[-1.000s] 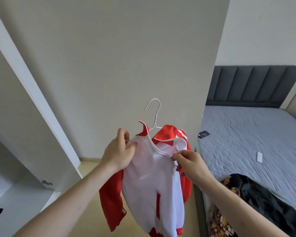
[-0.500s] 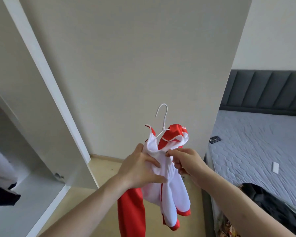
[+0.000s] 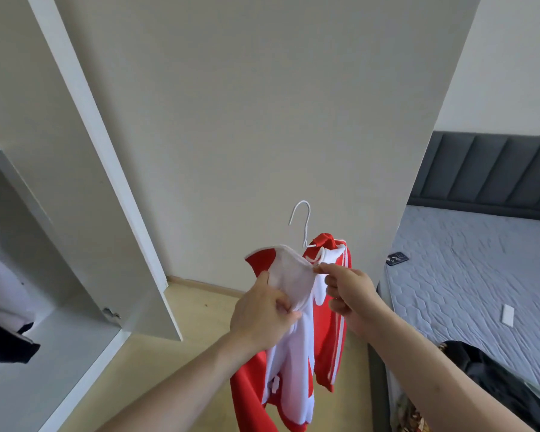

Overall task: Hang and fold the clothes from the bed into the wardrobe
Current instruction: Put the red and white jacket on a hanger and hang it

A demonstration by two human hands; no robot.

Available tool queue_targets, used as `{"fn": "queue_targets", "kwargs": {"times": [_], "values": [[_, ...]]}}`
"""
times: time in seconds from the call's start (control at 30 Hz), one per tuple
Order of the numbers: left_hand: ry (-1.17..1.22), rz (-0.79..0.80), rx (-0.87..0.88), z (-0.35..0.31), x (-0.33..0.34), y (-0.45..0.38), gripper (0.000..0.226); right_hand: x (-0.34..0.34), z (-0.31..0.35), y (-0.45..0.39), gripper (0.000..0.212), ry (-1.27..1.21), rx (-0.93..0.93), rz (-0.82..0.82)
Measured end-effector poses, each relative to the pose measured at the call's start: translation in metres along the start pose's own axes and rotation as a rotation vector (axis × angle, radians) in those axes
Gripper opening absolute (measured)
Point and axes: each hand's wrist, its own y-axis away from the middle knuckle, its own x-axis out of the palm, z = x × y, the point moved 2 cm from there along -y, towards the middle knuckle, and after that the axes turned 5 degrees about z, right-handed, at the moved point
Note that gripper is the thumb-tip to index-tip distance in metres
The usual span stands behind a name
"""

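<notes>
Your left hand [image 3: 262, 316] grips the white front panel of a small red-and-white jacket [image 3: 293, 353], fingers and thumb curled round a bunch of the fabric just under the collar. Your right hand [image 3: 346, 294] pinches the other edge of the collar between thumb and forefinger; what its remaining curled fingers hold cannot be told. The jacket hangs between and below both hands, its long axis running straight down from your knuckles, sleeves trailing lowest.

A white wire hanger [image 3: 303, 226] stands just above and beyond your right hand, its hook upright and opening to the left, its shoulders buried in the red collar. That hand is the nearer one to the hook. The open wardrobe [image 3: 75, 353] lies well off to the left of your left hand, with dark and pale garments already inside, so the hook probably has to travel leftward and up (no rail is visible).

More clothes [image 3: 496, 378] sit on the bed [image 3: 480, 275], below and right of your right forearm.

Compared with a second ago, the jacket front is bunched narrower, the left collar flap is folded outward, and your view has swung left, showing more wardrobe and less bed.
</notes>
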Motion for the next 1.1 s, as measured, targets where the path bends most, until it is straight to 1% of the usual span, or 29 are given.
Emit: {"fn": "queue_targets", "kwargs": {"times": [0.1,0.17,0.23,0.3,0.47,0.7,0.83,0.9,1.0,1.1], "values": [[-0.060,0.043,0.021,0.009,0.010,0.004,0.034,-0.008,0.004,-0.009,0.013,-0.041,0.002,-0.059],[-0.067,0.068,0.030,0.014,0.014,0.005,0.030,-0.011,0.005,-0.014,0.014,-0.008,0.016,-0.079],[-0.077,0.075,0.041,0.016,0.014,0.004,0.027,-0.012,0.005,-0.018,0.014,0.002,0.015,-0.088],[-0.102,0.077,0.054,0.018,0.014,0.003,0.028,-0.011,0.006,-0.022,0.013,-0.020,0.015,-0.090],[-0.182,0.119,0.112,0.036,0.012,0.002,0.029,-0.005,-0.001,-0.029,0.018,-0.076,0.060,-0.097],[-0.380,0.218,0.216,0.045,0.015,0.008,0.030,0.005,-0.025,-0.038,0.015,-0.123,0.115,-0.118],[-0.464,0.305,0.234,0.051,0.020,0.011,0.034,0.008,-0.042,-0.041,0.017,-0.128,0.145,-0.126],[-0.481,0.340,0.235,0.054,0.023,0.012,0.033,0.007,-0.050,-0.041,0.018,-0.100,0.147,-0.135],[-0.468,0.345,0.207,0.061,0.022,0.012,0.033,0.003,-0.058,-0.043,0.014,-0.084,0.129,-0.130],[-0.473,0.340,0.194,0.062,0.023,0.011,0.038,0.009,-0.060,-0.044,0.021,-0.085,0.107,-0.105]]}}
